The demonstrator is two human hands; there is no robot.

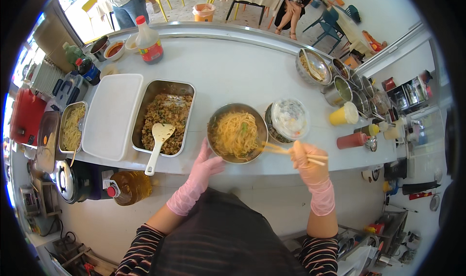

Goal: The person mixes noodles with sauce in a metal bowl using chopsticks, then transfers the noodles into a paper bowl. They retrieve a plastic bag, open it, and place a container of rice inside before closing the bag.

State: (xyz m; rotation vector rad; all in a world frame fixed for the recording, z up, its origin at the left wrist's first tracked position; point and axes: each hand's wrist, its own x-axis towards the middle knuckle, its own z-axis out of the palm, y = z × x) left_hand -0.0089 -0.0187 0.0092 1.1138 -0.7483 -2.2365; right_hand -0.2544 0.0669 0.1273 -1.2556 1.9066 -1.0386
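Observation:
A round metal bowl [238, 162] of noodles [236, 134] stands near the counter's front edge. Against its lower left rim rests my left hand [204, 166], in a pink glove; whether its fingers grip the rim is hard to tell. My right hand [307, 161], also gloved, is shut on a pair of wooden chopsticks [278, 149], whose blurred tips reach the bowl's right side. Left of the bowl, a white rice paddle [158, 145] lies on chopped filling in a rectangular metal tray [192, 112]. Right of the noodles is a bowl with a clear plastic lid [290, 118] over it.
A white lid [113, 117], a container of noodles [74, 126] and a sauce bottle [150, 44] are at left. Metal pots [338, 90], a yellow cup [344, 114] and a red squeeze bottle [351, 140] line the right. An oil jug [131, 188] stands below the counter. People are beyond it.

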